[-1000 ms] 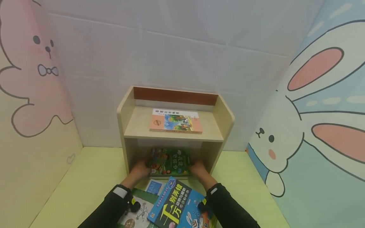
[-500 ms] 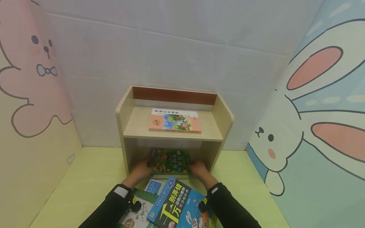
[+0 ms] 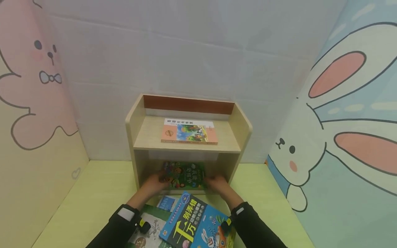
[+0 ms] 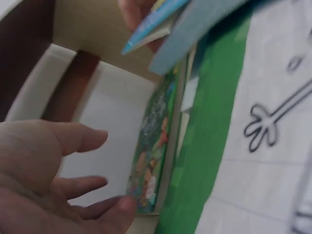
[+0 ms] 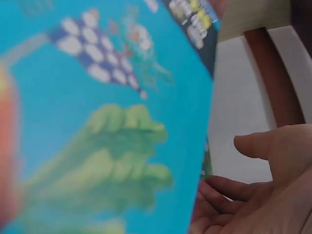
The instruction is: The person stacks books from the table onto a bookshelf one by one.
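Observation:
A green picture book (image 3: 186,175) lies flat in the lower compartment of a small wooden bookshelf (image 3: 139,137). At its left edge is my left hand (image 3: 155,184); in the left wrist view that hand (image 4: 63,175) has its thumb raised apart from loosely spread fingers, one fingertip right at the book's corner. My right hand (image 3: 217,183) is at the opposite edge. The right wrist view shows this hand (image 5: 273,170) with its thumb apart and fingers extended towards the book, most of which is hidden there behind a blue book (image 5: 161,195).
An orange and white book (image 3: 189,131) lies on the upper shelf. In front of the bookshelf, the blue book overlaps a green-bordered book (image 3: 155,220) and a smaller blue and white one (image 3: 167,203) on the pale yellow table (image 3: 105,186). Cartoon-printed walls stand left and right.
The green book lies in nearly the same place, with both hands staying at its sides. My forearms and wrists have spread slightly outwards, and the head view has shifted a little.

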`<move>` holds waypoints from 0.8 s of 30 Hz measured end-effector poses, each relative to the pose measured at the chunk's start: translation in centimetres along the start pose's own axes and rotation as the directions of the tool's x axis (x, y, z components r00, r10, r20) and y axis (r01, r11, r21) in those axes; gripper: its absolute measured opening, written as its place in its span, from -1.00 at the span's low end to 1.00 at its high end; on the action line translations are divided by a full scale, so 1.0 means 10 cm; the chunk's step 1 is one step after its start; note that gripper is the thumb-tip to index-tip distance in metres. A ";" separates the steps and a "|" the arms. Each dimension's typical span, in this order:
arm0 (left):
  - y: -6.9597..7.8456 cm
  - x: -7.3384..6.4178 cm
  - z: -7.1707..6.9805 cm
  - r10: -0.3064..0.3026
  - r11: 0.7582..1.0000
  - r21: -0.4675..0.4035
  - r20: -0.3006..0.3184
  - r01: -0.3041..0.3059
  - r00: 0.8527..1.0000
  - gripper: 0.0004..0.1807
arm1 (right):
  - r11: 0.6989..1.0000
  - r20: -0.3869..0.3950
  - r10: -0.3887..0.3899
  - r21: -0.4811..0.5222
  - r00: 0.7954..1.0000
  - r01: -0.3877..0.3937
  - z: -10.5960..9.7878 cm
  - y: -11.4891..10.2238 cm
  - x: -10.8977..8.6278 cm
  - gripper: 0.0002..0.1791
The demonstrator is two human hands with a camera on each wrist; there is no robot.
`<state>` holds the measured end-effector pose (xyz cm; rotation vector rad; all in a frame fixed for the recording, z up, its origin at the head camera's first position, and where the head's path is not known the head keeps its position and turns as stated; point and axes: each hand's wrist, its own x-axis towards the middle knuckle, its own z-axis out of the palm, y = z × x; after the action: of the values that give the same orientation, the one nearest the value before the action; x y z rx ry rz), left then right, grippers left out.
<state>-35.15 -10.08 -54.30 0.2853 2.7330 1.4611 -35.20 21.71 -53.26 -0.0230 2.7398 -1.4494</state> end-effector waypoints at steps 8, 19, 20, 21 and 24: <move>-0.08 -0.50 -0.04 0.119 0.991 -0.074 0.057 -0.114 0.991 -0.54 | 1.000 0.050 0.025 0.010 0.998 -0.026 -0.28 0.18 -0.60 -0.50; 0.09 -1.17 -0.12 -0.057 0.992 -0.107 0.133 0.072 0.989 -0.46 | 0.950 -0.036 0.313 0.001 0.949 -0.313 -0.58 0.58 -1.36 -0.15; 0.10 -1.21 -0.11 -0.069 0.990 -0.115 0.138 0.085 0.988 -0.46 | 0.941 -0.023 0.338 0.018 0.941 -0.338 -0.58 0.61 -1.43 -0.12; 0.10 -1.25 -0.09 -0.086 0.988 -0.116 0.138 0.102 0.987 -0.44 | 0.933 -0.009 0.358 0.035 0.934 -0.357 -0.58 0.63 -1.51 -0.09; 0.11 -1.33 -0.05 -0.137 0.980 -0.124 0.138 0.154 0.981 -0.42 | 0.905 0.060 0.407 0.107 0.911 -0.411 -0.57 0.68 -1.72 -0.03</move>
<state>-21.96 -12.23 -53.89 0.1644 2.4841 1.5218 -18.20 30.80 -55.18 0.4947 2.4224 -1.4584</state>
